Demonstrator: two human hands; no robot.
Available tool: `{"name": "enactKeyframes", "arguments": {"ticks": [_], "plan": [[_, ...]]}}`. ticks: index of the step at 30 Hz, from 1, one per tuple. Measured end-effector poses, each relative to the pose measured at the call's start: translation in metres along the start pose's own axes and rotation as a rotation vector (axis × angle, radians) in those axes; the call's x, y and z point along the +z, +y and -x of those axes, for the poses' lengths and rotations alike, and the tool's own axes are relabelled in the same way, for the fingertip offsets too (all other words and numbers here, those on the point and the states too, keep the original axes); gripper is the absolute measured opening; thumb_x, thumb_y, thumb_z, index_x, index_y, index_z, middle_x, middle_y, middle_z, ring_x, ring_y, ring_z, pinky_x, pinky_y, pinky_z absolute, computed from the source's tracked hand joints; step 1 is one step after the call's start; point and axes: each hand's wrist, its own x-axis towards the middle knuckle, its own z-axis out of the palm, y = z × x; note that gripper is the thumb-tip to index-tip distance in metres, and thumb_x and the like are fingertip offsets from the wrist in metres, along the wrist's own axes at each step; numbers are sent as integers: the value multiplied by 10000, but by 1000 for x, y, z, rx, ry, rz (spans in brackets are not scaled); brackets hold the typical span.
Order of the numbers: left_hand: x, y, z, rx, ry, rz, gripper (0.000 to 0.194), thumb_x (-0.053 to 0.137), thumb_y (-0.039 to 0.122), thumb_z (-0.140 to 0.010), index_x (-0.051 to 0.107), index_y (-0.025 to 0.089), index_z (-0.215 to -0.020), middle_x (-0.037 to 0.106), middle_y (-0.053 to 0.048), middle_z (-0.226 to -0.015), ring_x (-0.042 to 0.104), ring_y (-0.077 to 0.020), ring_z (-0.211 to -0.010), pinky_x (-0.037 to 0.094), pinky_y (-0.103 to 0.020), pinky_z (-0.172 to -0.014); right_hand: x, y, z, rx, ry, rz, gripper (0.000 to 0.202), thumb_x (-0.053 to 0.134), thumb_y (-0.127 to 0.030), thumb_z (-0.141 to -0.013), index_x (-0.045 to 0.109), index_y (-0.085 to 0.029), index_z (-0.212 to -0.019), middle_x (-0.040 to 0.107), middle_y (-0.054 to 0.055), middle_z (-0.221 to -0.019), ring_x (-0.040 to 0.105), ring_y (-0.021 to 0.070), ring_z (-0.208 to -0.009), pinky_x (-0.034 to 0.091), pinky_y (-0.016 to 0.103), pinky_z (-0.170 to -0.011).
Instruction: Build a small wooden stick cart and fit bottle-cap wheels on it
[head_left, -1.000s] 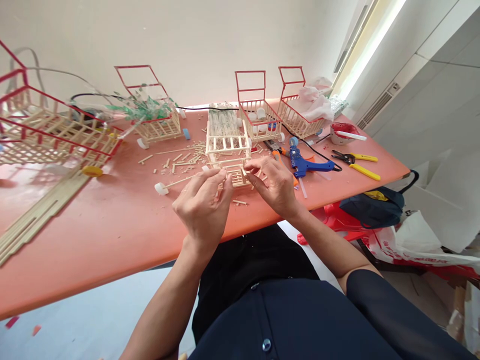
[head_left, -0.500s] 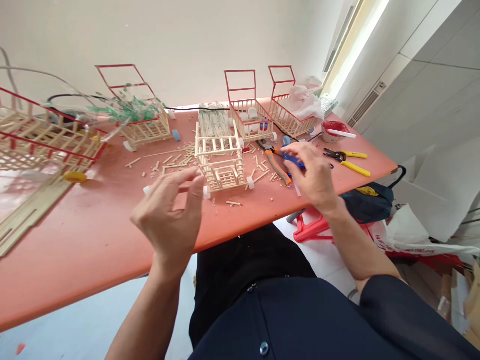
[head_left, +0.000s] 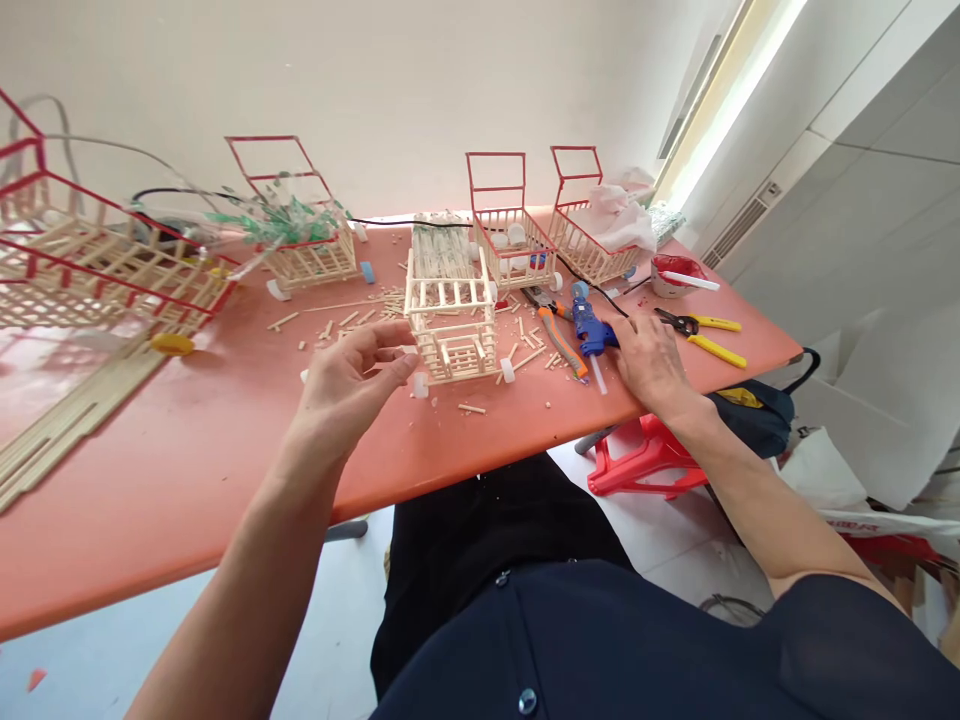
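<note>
A small cart of pale wooden sticks (head_left: pixel 454 325) with white wheels stands near the table's middle. Beside its left side is my left hand (head_left: pixel 352 385), thumb and fingers apart, fingertips close to the frame; whether they touch it is unclear. My right hand (head_left: pixel 651 358) rests on the table, fingers spread and nothing seen in it. Just left of that hand lies a blue glue gun (head_left: pixel 591 328) with a clear glue stick poking out. Orange-and-grey pliers (head_left: pixel 559 335) lie between the glue gun and the cart.
Red-trimmed stick carts stand behind, one with green sprigs (head_left: pixel 289 215), another with white caps (head_left: pixel 514 240). Yellow-handled pliers (head_left: pixel 705 335) and a red-stained cup (head_left: pixel 675 275) are at the right. Flat wooden strips (head_left: pixel 82 410) lie left; cut stick pieces (head_left: pixel 360 315) are scattered around.
My right hand has let go of the glue gun and moved right and down onto the table. My left hand has turned and opened beside the cart. The view has shifted slightly left.
</note>
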Motion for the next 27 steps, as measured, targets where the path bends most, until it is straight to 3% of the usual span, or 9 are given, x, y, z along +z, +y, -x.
{"name": "enactKeyframes", "arguments": {"ticks": [3, 5, 9, 12, 16, 18, 21, 24, 27], "plan": [[1, -3, -3, 9, 11, -6, 402, 875, 381, -747, 800, 177, -1085, 829, -72, -999, 751, -219, -887, 613, -377, -808, 9, 15, -1, -23, 143, -209, 394, 531, -268, -1097, 715, -129, -1417, 772, 259, -1299, 702, 415, -1234, 556, 567, -1083], [2, -2, -5, 9, 11, 0, 386, 879, 383, -746, 794, 175, -1060, 817, -65, -970, 755, -222, -890, 618, -375, -807, 8, 24, -2, -16, 291, -411, 372, 551, -438, -1125, 728, -173, -1316, 790, 229, -1246, 727, 400, -1190, 579, 572, -1082], [7, 2, -6, 15, 1, 25, 374, 884, 418, -731, 772, 199, -1013, 775, -46, -879, 753, -221, -827, 624, -351, -722, -17, 27, -6, 156, 475, -864, 531, 607, -784, -1067, 668, -265, -968, 757, 89, -868, 750, 291, -799, 644, 483, -837], [15, -1, -3, 40, -1, 37, 360, 883, 441, -747, 768, 219, -1006, 769, -37, -863, 752, -206, -784, 609, -325, -675, -48, 12, -5, 172, 405, -1200, 501, 716, -776, -1022, 669, -278, -989, 795, 59, -926, 738, 217, -702, 616, 386, -683], [23, -6, 7, 105, 0, -27, 319, 812, 440, -882, 779, 229, -1119, 790, -30, -911, 774, -195, -818, 607, -313, -708, -78, -18, 5, -14, 262, -1257, 398, 699, -658, -1094, 766, -270, -1154, 853, 87, -1170, 815, 222, -859, 630, 377, -761], [26, -3, 13, 217, 87, -116, 302, 787, 403, -925, 776, 239, -1178, 800, -36, -988, 779, -201, -879, 627, -322, -732, -85, -29, 10, -78, 214, -1209, 425, 703, -662, -1091, 789, -250, -1145, 858, 96, -1162, 812, 233, -901, 617, 374, -757], [29, 5, 21, 502, 238, -249, 330, 809, 315, -940, 750, 272, -1262, 785, -67, -1223, 764, -236, -1086, 668, -352, -800, -93, -38, 14, -137, 126, -1137, 489, 684, -699, -1087, 811, -229, -1058, 856, 101, -1079, 782, 236, -891, 584, 365, -721], [34, 12, 27, 728, 265, -332, 442, 843, 241, -958, 702, 333, -1367, 725, -78, -1409, 715, -275, -1289, 681, -396, -912, -102, -43, 14, -164, 48, -1092, 521, 682, -717, -1080, 807, -217, -1006, 835, 87, -969, 738, 214, -804, 541, 350, -680], [40, 14, 29, 828, 265, -370, 428, 830, 192, -990, 702, 368, -1358, 705, -70, -1448, 712, -283, -1325, 670, -443, -992, -109, -48, 13, -182, -12, -1040, 562, 682, -752, -1062, 781, -207, -968, 776, 57, -835, 672, 184, -697, 498, 334, -637]]}}
